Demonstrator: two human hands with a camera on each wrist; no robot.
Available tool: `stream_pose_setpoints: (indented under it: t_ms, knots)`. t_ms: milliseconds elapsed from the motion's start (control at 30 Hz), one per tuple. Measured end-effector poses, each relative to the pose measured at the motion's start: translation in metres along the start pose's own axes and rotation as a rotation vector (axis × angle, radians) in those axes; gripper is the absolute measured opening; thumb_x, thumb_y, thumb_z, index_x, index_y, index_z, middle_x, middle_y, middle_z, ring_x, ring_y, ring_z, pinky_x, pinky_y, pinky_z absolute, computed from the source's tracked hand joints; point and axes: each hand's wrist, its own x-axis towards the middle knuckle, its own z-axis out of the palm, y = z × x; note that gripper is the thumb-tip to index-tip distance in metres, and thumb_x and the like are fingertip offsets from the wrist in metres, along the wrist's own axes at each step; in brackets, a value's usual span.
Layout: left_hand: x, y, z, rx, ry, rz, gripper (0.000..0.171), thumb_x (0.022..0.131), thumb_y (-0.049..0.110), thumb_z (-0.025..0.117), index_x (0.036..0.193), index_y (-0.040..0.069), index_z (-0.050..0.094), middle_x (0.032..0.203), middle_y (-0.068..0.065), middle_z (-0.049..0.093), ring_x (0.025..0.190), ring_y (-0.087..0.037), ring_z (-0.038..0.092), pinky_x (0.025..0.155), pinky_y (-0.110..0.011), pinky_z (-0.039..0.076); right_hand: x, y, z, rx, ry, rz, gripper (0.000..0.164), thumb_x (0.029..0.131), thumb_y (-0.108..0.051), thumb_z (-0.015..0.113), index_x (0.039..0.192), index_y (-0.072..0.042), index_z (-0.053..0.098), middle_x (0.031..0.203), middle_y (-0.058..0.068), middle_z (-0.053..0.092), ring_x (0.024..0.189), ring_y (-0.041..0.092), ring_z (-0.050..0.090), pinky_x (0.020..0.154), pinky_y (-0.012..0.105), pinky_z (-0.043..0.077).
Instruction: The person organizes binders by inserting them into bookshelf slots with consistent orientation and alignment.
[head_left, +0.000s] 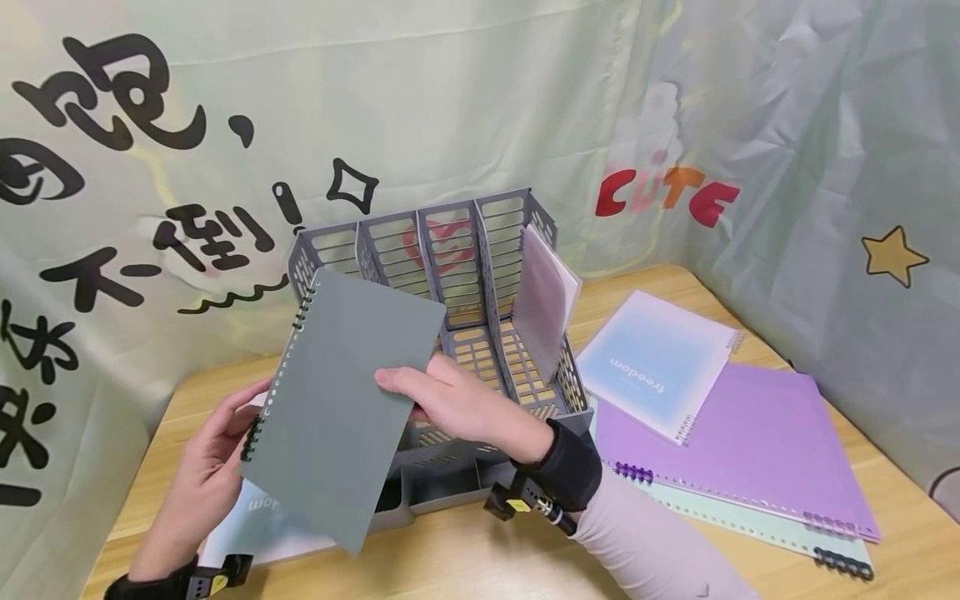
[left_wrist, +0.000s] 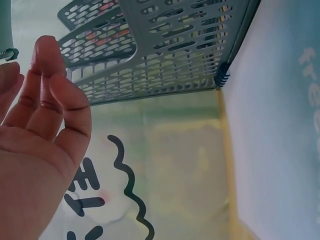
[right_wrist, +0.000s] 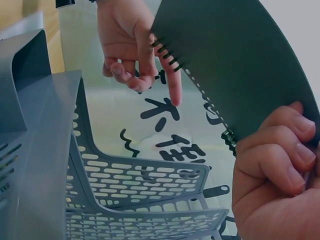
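A dark grey-green spiral notebook (head_left: 345, 400) is held tilted in front of the desk organizer (head_left: 491, 358). My right hand (head_left: 465, 400) pinches its right edge, thumb on the near cover; in the right wrist view the fingers (right_wrist: 280, 150) curl against the other side. Beside the notebook's bound left edge is my left hand (head_left: 213, 475), its fingers loosely bent and partly hidden by the cover. In the left wrist view nothing lies within that hand (left_wrist: 45, 125). A pale pinkish notebook (head_left: 543, 304) stands in the organizer's rightmost compartment.
Below the held notebook lies a blue-white notebook (head_left: 270, 529), partly covered. On the right of the wooden table (head_left: 480, 550), a blue "freedom" notebook (head_left: 652, 350) rests on a purple one (head_left: 757, 450), above a mint one (head_left: 750, 525). A printed curtain (head_left: 465, 108) hangs behind.
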Motion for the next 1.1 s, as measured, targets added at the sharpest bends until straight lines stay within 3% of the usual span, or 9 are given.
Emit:
stream_pose_setpoints:
  t_ms: [100,200,400,567,700,933,1100]
  knots:
    - [0.002,-0.001,0.001,0.016,-0.001,0.001,0.053,0.097,-0.014,0.041,0.147,0.002,0.036,0.104,-0.010,0.065,0.088,-0.016,0.063,0.070,-0.022,0.050,-0.001,0.000,-0.001,0.049,0.004,0.005,0.032,0.104,-0.025,0.040,0.114,-0.001,0.059,0.089,0.003,0.065,0.065,0.009,0.057,0.062,0.022,0.045]
    - [0.002,-0.004,0.002,0.024,-0.008,-0.009,0.053,0.098,-0.012,0.042,0.148,0.003,0.036,0.105,-0.011,0.065,0.090,-0.016,0.063,0.071,-0.021,0.050,-0.002,-0.001,-0.002,0.043,0.010,-0.001,0.032,0.104,-0.025,0.040,0.116,0.000,0.057,0.097,0.005,0.065,0.078,0.011,0.064,0.071,0.029,0.052]
    - [0.003,-0.006,0.006,0.000,-0.012,-0.058,0.053,0.099,-0.008,0.043,0.149,0.008,0.035,0.109,-0.010,0.065,0.093,-0.014,0.061,0.073,-0.021,0.050,-0.006,-0.003,-0.005,-0.065,0.041,-0.033,0.032,0.103,-0.027,0.041,0.115,-0.003,0.059,0.095,0.002,0.066,0.079,0.012,0.065,0.071,0.031,0.053]
    - [0.005,-0.006,0.006,0.000,0.009,-0.109,0.050,0.101,0.000,0.044,0.149,0.012,0.036,0.090,-0.011,0.061,0.077,-0.016,0.059,0.060,-0.026,0.050,-0.009,-0.006,-0.008,-0.113,0.050,-0.033,0.032,0.103,-0.029,0.041,0.113,-0.005,0.059,0.091,0.000,0.065,0.071,0.010,0.061,0.065,0.027,0.051]
    - [0.006,-0.006,0.006,0.032,0.015,-0.157,0.048,0.103,0.007,0.043,0.149,0.016,0.035,0.090,-0.012,0.061,0.072,-0.020,0.059,0.054,-0.032,0.050,-0.012,-0.009,-0.011,-0.165,0.073,-0.032,0.032,0.103,-0.030,0.042,0.111,-0.007,0.062,0.093,-0.002,0.066,0.072,0.010,0.062,0.066,0.030,0.052]
    - [0.012,-0.006,0.008,0.044,0.022,-0.227,0.044,0.105,0.020,0.041,0.149,0.021,0.033,0.089,-0.014,0.061,0.067,-0.027,0.062,0.052,-0.030,0.050,-0.018,-0.012,-0.020,-0.239,0.099,-0.089,0.028,0.103,-0.029,0.042,0.110,-0.011,0.062,0.093,-0.005,0.065,0.070,0.009,0.060,0.062,0.030,0.050]
    - [0.018,-0.007,0.012,0.033,0.017,-0.242,0.045,0.105,0.021,0.041,0.149,0.021,0.031,0.087,-0.017,0.060,0.066,-0.027,0.060,0.052,-0.029,0.049,-0.023,-0.012,-0.026,-0.250,0.127,-0.119,0.025,0.103,-0.026,0.043,0.107,-0.010,0.062,0.087,-0.004,0.064,0.063,0.011,0.057,0.060,0.030,0.048]
